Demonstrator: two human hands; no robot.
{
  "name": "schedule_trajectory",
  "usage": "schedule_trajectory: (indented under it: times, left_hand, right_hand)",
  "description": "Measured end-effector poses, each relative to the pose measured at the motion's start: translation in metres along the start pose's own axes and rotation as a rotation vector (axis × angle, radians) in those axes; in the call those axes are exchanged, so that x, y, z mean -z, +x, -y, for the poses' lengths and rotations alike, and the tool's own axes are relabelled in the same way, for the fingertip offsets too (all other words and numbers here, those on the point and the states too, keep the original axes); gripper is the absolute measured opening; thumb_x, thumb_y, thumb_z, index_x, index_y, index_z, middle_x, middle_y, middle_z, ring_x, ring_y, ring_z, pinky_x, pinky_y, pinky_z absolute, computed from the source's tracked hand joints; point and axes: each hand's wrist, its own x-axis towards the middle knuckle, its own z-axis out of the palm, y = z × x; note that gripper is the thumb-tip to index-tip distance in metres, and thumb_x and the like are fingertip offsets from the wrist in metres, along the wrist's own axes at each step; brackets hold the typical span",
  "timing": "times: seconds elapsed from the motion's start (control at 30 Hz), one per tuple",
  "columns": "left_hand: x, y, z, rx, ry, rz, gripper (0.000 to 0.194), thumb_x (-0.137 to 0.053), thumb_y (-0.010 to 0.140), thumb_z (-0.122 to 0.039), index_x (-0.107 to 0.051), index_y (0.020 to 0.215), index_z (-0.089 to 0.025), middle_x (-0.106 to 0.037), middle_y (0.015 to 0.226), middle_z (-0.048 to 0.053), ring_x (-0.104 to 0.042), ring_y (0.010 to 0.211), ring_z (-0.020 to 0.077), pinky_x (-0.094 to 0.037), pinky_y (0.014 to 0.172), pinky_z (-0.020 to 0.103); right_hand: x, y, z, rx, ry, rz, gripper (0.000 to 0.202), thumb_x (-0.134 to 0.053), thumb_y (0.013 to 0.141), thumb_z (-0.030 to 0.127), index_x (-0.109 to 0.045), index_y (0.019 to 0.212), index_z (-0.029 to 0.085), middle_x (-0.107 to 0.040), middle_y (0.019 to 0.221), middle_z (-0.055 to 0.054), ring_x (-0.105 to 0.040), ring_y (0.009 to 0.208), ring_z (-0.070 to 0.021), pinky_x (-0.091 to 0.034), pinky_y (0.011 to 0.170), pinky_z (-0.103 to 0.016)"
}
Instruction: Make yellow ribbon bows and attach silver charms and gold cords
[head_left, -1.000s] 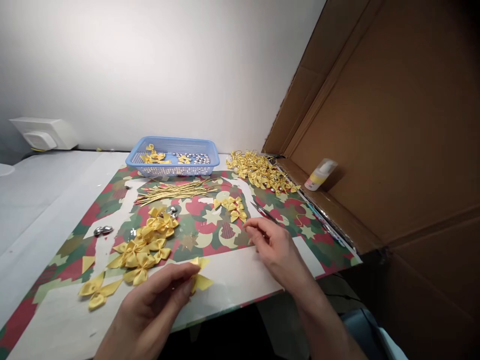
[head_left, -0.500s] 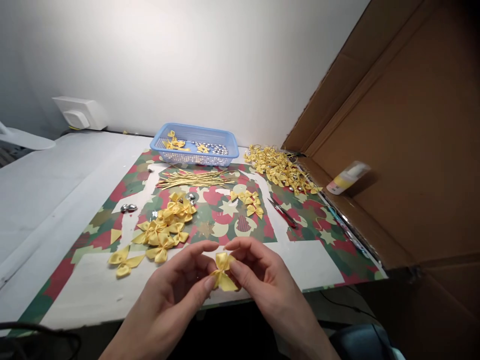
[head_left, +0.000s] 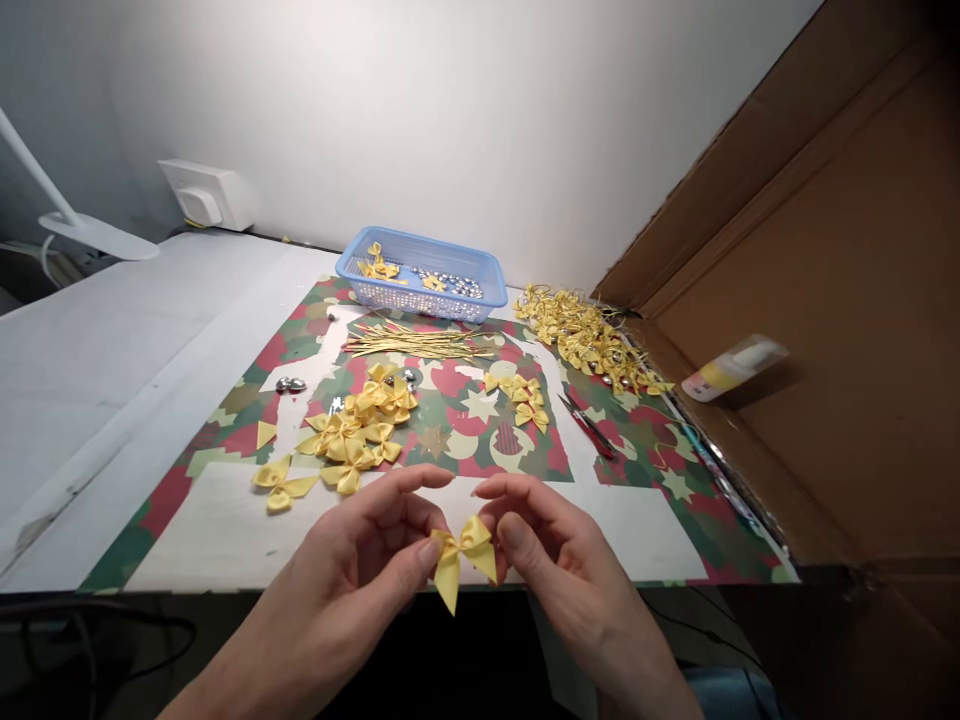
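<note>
Low over the table's front edge, a yellow ribbon bow (head_left: 461,550) faces me, its tails pointing down. My left hand (head_left: 375,560) pinches its left side between thumb and fingers. Curled loosely at the bow's right side is my right hand (head_left: 562,550), its thumb off the ribbon; some fingertips lie close behind the right loop, and whether they touch is unclear. A pile of similar yellow bows (head_left: 345,440) lies beyond my left hand, with a single bow (head_left: 281,487) nearer me. Farther right is a small group of bows (head_left: 525,395).
A blue basket (head_left: 420,240) with bows and silver bells stands at the back. Gold cords (head_left: 420,342) lie before it. At right are a heap of corded bows (head_left: 592,335), red-handled snips (head_left: 592,430) and a bottle (head_left: 731,368) beside a cardboard wall (head_left: 840,250).
The bow has turned so both loops face me and its tails hang down. My right thumb has come off the ribbon. The whole view has shifted slightly.
</note>
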Motion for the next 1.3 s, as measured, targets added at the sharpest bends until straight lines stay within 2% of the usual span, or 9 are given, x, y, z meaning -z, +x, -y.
schedule_trajectory:
  times: [0.17, 0.37, 0.5, 0.67, 0.8, 0.93, 1.07, 1.2, 1.3]
  left_hand:
    - [0.000, -0.001, -0.004, 0.018, -0.014, 0.010, 0.029, -0.067, 0.094, -0.029, -0.069, 0.122, -0.024, -0.072, 0.087, 0.001, -0.068, 0.079, 0.0177, -0.054, 0.071, 0.023]
    - [0.005, 0.000, -0.012, 0.047, 0.065, 0.124, 0.014, -0.066, 0.097, -0.033, -0.075, 0.095, -0.023, -0.068, 0.081, -0.001, -0.059, 0.071, 0.0132, -0.050, 0.064, 0.019]
    - [0.008, 0.001, -0.009, 0.056, 0.027, 0.100, 0.014, -0.068, 0.096, -0.035, -0.076, 0.100, -0.024, -0.070, 0.084, -0.002, -0.063, 0.071, 0.0125, -0.052, 0.066, 0.018]
    - [0.008, 0.000, -0.003, 0.164, -0.156, 0.116, 0.029, -0.065, 0.096, -0.050, -0.075, 0.102, -0.023, -0.069, 0.081, -0.001, -0.065, 0.070, 0.0121, -0.054, 0.067, 0.019]
    - [0.005, -0.002, -0.006, 0.164, -0.103, 0.125, 0.024, -0.076, 0.089, -0.044, -0.076, 0.098, -0.022, -0.071, 0.081, -0.001, -0.063, 0.071, 0.0119, -0.052, 0.066, 0.017]
    - [0.008, 0.000, -0.001, 0.141, -0.082, 0.120, 0.021, -0.076, 0.090, -0.041, -0.074, 0.095, -0.021, -0.073, 0.082, 0.001, -0.066, 0.077, 0.0155, -0.052, 0.069, 0.020]
    - [0.009, 0.003, 0.013, 0.248, -0.292, 0.163, 0.024, -0.078, 0.090, -0.037, -0.066, 0.107, -0.026, -0.068, 0.076, -0.002, -0.062, 0.068, 0.0130, -0.049, 0.062, 0.020]
    - [0.005, 0.005, 0.025, 0.275, -0.357, 0.197, 0.026, -0.078, 0.090, -0.038, -0.061, 0.106, -0.027, -0.062, 0.070, -0.005, -0.050, 0.058, 0.0086, -0.042, 0.055, 0.016]
    - [0.009, 0.006, 0.027, 0.208, -0.182, 0.171, 0.021, -0.072, 0.094, -0.043, -0.064, 0.103, -0.026, -0.067, 0.082, -0.001, -0.057, 0.069, 0.0109, -0.049, 0.063, 0.017]
  right_hand:
    - [-0.007, 0.000, -0.001, -0.031, -0.015, -0.002, 0.023, -0.069, 0.095, 0.044, -0.070, 0.108, 0.024, -0.063, 0.083, 0.001, -0.057, 0.069, -0.0118, -0.047, 0.063, -0.022]
    - [-0.009, -0.002, 0.007, -0.038, -0.042, 0.049, 0.019, -0.066, 0.097, 0.039, -0.073, 0.096, 0.021, -0.066, 0.082, 0.000, -0.055, 0.069, -0.0118, -0.046, 0.062, -0.022]
    - [-0.009, -0.004, 0.008, -0.030, -0.065, 0.052, 0.017, -0.065, 0.098, 0.034, -0.074, 0.093, 0.021, -0.065, 0.080, 0.001, -0.055, 0.068, -0.0117, -0.045, 0.063, -0.022]
    - [-0.011, -0.002, 0.005, -0.026, -0.051, 0.015, 0.017, -0.066, 0.096, 0.035, -0.070, 0.091, 0.020, -0.062, 0.078, 0.001, -0.053, 0.065, -0.0114, -0.045, 0.061, -0.022]
    - [-0.015, -0.003, 0.005, -0.034, -0.068, -0.011, 0.017, -0.066, 0.097, 0.034, -0.069, 0.090, 0.019, -0.062, 0.078, 0.001, -0.053, 0.068, -0.0113, -0.043, 0.062, -0.022]
    - [-0.019, -0.005, 0.001, -0.010, 0.072, 0.039, 0.019, -0.065, 0.099, 0.038, -0.069, 0.104, 0.020, -0.063, 0.078, 0.001, -0.055, 0.067, -0.0105, -0.044, 0.063, -0.022]
    - [-0.021, -0.003, -0.004, 0.079, 0.181, 0.071, 0.023, -0.067, 0.098, 0.037, -0.072, 0.116, 0.026, -0.062, 0.085, 0.000, -0.055, 0.069, -0.0104, -0.045, 0.064, -0.022]
    - [-0.022, -0.002, -0.003, 0.187, 0.101, 0.033, 0.004, -0.079, 0.086, 0.025, -0.080, 0.090, 0.025, -0.060, 0.101, -0.003, -0.059, 0.094, -0.0170, -0.046, 0.076, -0.025]
    - [-0.020, -0.004, -0.001, 0.231, 0.077, 0.000, 0.010, -0.071, 0.092, 0.027, -0.072, 0.083, 0.022, -0.061, 0.100, -0.003, -0.060, 0.093, -0.0181, -0.047, 0.081, -0.028]
